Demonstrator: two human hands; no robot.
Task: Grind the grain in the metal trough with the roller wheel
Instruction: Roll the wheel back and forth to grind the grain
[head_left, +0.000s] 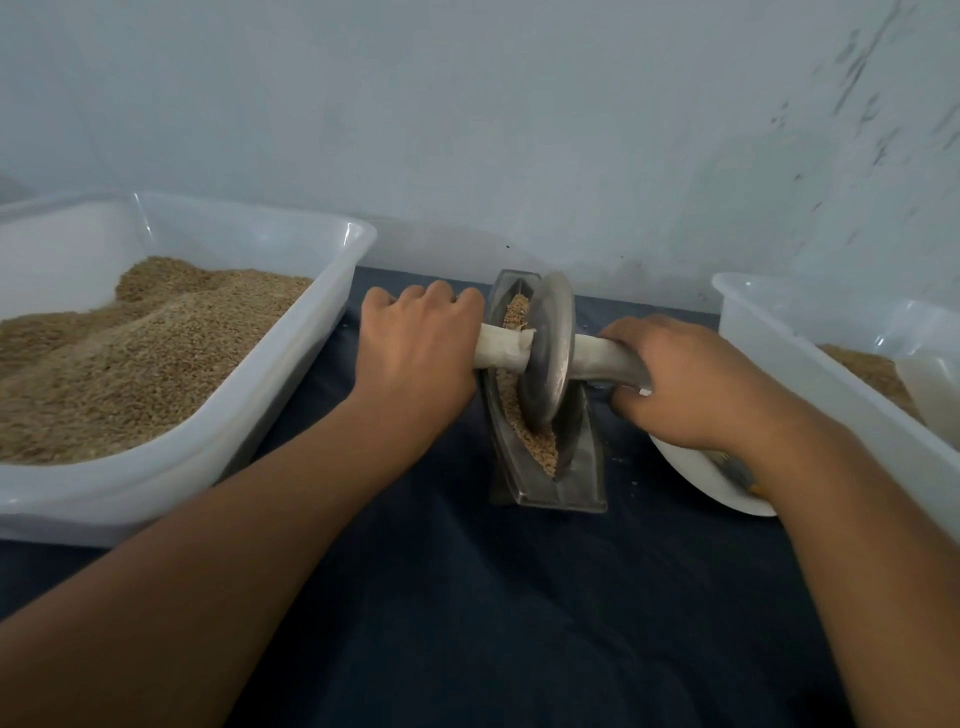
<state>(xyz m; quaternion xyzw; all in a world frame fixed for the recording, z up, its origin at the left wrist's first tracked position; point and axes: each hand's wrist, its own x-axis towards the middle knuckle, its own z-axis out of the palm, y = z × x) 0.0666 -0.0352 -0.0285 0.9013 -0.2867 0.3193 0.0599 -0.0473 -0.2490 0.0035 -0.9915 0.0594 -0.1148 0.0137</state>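
A narrow boat-shaped metal trough (581, 467) stands lengthwise on the dark cloth, holding brown grain (540, 447). A grey metal roller wheel (548, 353) stands upright in the trough's middle, on the grain. Its axle sticks out on both sides, wrapped in white material. My left hand (415, 348) grips the left handle (504, 351). My right hand (691, 384) grips the right handle (605, 358). More grain shows at the trough's far end, behind the wheel.
A large translucent tub (218, 447) heaped with grain sits to the left. Another tub (810, 374) with grain and a scoop stands at the right edge. A white bowl (696, 478) lies under my right wrist. A pale wall rises close behind.
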